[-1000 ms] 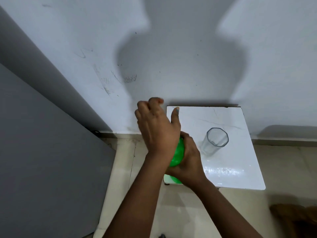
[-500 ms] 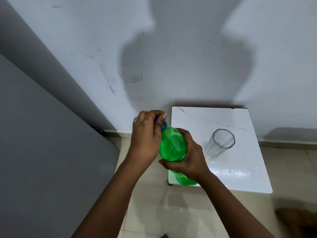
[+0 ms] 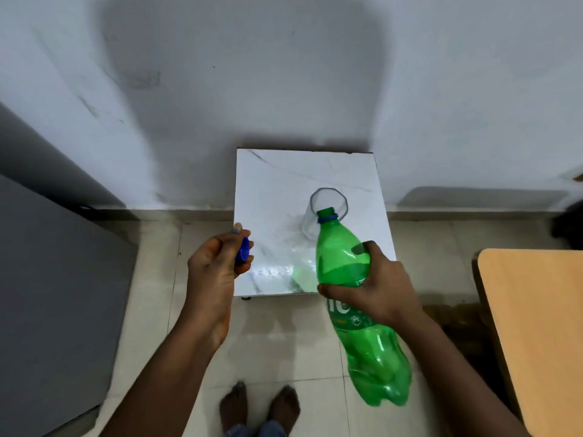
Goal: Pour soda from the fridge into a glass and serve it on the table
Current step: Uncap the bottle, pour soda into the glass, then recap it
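Green plastic bottle (image 3: 347, 272), uncapped, tilts toward twelve o'clock, its mouth just over the clear glass (image 3: 328, 206) standing on the white bench (image 3: 268, 190). Right hand (image 3: 375, 291) has its grip wrapped round the bottle's middle; left hand (image 3: 214, 266), at nine o'clock, pinches the blue cap (image 3: 243, 250). Pouring is about to begin; tip further, steadily. The glass looks empty, though glare blurs it.

glass (image 3: 328, 212) on table (image 3: 271, 184), bottle (image 3: 353, 298) in front

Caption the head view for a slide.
Right hand tilts uncapped green soda bottle toward empty glass; left hand holds blue cap.
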